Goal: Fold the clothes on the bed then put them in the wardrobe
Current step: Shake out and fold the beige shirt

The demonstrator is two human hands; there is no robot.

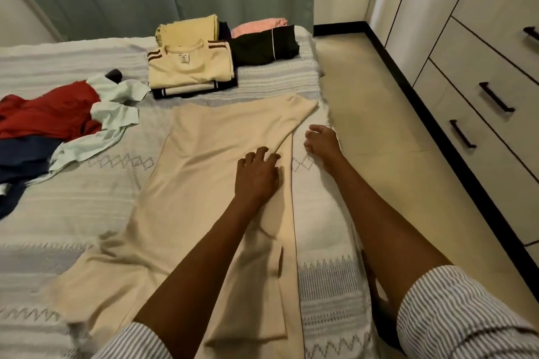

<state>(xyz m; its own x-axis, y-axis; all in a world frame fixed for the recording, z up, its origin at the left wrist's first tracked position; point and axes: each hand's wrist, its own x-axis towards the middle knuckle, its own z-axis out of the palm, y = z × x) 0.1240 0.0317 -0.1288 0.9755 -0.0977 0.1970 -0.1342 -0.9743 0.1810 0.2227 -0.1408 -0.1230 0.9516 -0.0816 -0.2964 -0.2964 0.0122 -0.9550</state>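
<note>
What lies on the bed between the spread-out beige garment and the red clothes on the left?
In the head view, a pale mint garment lies between the beige garment and the red clothes, partly overlapping the red ones.

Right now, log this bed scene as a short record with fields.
garment in work: beige dress, spread flat on the bed
left hand: rests on the dress, fingers curled
right hand: over the bed cover beside the dress edge, fingers loosely curled, holding nothing
folded: cream shirt stack, black garment
unfolded: red, navy and pale green clothes
storage: drawers on the right
</note>
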